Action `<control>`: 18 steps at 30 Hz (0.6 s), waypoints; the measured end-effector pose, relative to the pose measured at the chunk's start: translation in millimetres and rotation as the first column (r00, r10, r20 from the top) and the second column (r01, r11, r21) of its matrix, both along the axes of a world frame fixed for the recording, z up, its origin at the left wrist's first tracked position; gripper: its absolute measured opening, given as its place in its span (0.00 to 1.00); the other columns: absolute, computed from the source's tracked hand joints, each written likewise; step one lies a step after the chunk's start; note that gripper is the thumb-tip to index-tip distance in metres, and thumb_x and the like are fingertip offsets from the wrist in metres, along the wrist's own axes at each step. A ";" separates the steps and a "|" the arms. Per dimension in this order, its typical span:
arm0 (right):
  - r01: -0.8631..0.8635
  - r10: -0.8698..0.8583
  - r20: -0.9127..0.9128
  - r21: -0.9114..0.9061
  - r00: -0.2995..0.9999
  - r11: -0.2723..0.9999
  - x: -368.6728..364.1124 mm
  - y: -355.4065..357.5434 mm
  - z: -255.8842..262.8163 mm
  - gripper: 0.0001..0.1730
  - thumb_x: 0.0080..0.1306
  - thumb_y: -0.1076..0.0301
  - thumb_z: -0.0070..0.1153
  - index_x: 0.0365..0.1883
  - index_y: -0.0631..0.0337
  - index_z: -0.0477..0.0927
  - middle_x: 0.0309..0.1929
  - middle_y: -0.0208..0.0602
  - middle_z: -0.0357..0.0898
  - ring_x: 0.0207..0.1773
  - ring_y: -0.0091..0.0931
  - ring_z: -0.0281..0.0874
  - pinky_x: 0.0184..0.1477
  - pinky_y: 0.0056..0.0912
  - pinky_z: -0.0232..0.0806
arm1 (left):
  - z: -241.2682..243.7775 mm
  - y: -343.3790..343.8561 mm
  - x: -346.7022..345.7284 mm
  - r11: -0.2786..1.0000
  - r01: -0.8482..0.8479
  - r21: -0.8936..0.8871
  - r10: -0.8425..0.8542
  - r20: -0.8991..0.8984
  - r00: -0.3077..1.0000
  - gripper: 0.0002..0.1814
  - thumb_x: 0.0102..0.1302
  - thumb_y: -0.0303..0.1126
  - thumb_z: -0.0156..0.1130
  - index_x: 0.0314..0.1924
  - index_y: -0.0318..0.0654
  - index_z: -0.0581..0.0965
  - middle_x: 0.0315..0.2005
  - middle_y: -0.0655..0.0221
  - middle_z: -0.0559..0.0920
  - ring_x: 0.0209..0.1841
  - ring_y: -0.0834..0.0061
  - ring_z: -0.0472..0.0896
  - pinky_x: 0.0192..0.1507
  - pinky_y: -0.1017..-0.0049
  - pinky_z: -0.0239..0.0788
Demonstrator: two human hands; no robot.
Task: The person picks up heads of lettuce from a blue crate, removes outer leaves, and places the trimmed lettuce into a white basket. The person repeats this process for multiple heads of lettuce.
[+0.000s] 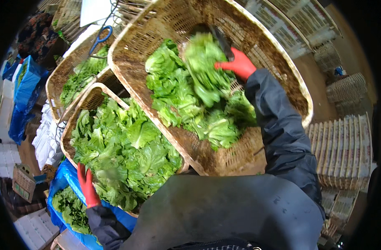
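My right hand [240, 65], in a red glove, reaches into a large, dirt-stained plastic crate [140, 82]. It grips a dark flat tool [222, 42], possibly a knife; its exact kind cannot be made out. Against the thumb and tool lies a motion-blurred head of lettuce [206, 68]; whether the hand also holds it is unclear. More lettuce heads [174, 93] rest on the crate's floor. My left hand [87, 186], also red-gloved, has its fingers apart at the near left rim of a smaller crate [65, 140], beside its heaped loose lettuce leaves [134, 147].
Blue-handled scissors [101, 40] hang above another crate of greens [49, 84] at the upper left. A blue plastic bag [57, 187] with leaves sits below my left hand. Stacked crates [340, 150] stand on the right. White sheeting [46, 137] lies at the left.
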State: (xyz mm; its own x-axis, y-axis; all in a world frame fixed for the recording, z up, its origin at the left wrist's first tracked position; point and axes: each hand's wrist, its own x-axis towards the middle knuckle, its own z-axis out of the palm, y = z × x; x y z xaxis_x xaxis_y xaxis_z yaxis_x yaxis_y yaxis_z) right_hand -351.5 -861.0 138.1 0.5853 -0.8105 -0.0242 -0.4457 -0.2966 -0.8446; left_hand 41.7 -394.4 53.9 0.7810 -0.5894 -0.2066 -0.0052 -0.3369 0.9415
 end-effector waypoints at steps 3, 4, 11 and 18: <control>0.070 -0.090 0.077 0.231 0.993 0.970 -18.5 8.1 17.8 0.38 0.56 0.58 0.65 0.61 0.62 0.64 0.53 0.36 0.71 0.47 0.24 0.71 0.48 0.28 0.66 | -24.1 -32.9 -18.2 0.955 0.295 0.009 -0.295 0.009 0.955 0.33 0.65 0.25 0.55 0.69 0.44 0.56 0.67 0.62 0.60 0.65 0.65 0.62 0.64 0.69 0.54; 0.120 -0.124 0.013 0.177 0.992 0.977 -37.7 -5.4 1.7 0.38 0.55 0.56 0.66 0.61 0.60 0.66 0.49 0.36 0.75 0.46 0.25 0.73 0.46 0.28 0.68 | -34.1 -31.3 -19.9 0.935 0.353 -0.004 -0.353 0.012 0.935 0.34 0.64 0.24 0.55 0.69 0.44 0.56 0.67 0.64 0.59 0.65 0.65 0.62 0.64 0.69 0.54; 0.571 -0.609 -0.641 -0.307 0.468 0.762 -327.9 -43.7 -266.0 0.52 0.44 0.45 0.71 0.62 0.66 0.65 0.57 0.46 0.72 0.62 0.38 0.66 0.65 0.38 0.57 | -64.3 106.7 -11.8 0.987 0.095 0.132 -0.076 -0.141 0.987 0.31 0.65 0.25 0.54 0.68 0.42 0.58 0.65 0.58 0.62 0.64 0.65 0.63 0.63 0.70 0.55; 0.256 -0.246 -0.633 -0.078 0.734 0.963 -182.4 -8.4 -203.0 0.30 0.43 0.55 0.72 0.43 0.61 0.79 0.40 0.42 0.81 0.39 0.33 0.79 0.43 0.36 0.69 | -27.2 125.6 -35.9 0.970 -0.091 0.227 0.155 -0.284 0.946 0.30 0.67 0.34 0.56 0.67 0.44 0.61 0.62 0.59 0.67 0.59 0.69 0.68 0.61 0.71 0.59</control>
